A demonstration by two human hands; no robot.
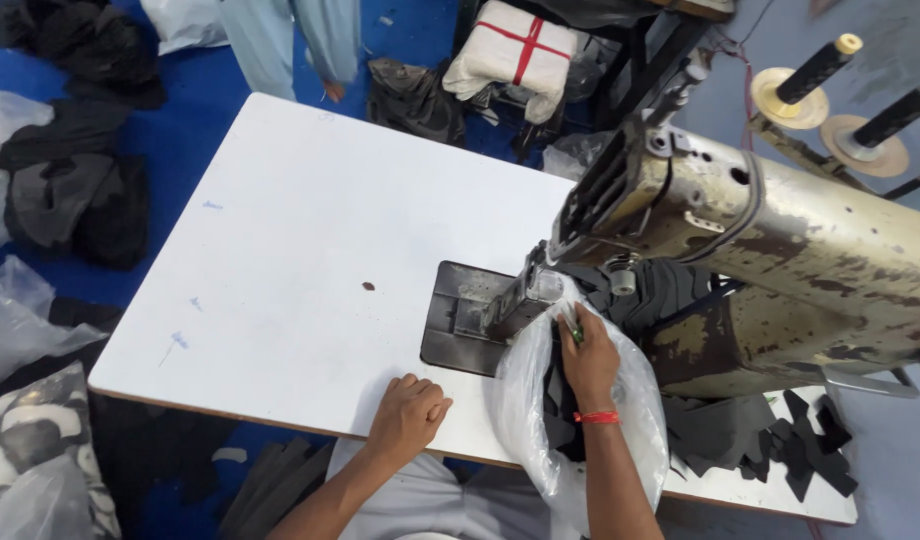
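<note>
Nearest you, your left hand rests on the front edge of the white table, knuckles up, fingers curled into a loose fist that holds nothing. The forearm comes up from the lower edge of the view at a slant, and the hand seems to be there to steady you while the other one works.

Just to its right, your right hand reaches into the mouth of a clear plastic bag that hangs half over the table's front edge. A red thread band sits on that wrist. The forearm runs almost straight up the view, the wrist bent slightly forward, the fingers drawn narrow and pointing down into the black fabric pieces inside the bag. A small green thing shows at the fingertips; I cannot tell what it is, nor whether the fingers have closed on cloth, since the bag and the fabric hide the tips. The bag lies right against the needle end of the machine, which looks like a way to keep the pieces close at hand.

To the right on the table lies a loose heap of black cut strips, apart from the bag.

Beyond your hands stands the worn sewing machine, its head over the dark metal bed plate, more black cloth bunched under its arm. Farther off are two thread spools, and on the blue floor dark fabric bundles and a white bundle tied with red tape.
</note>
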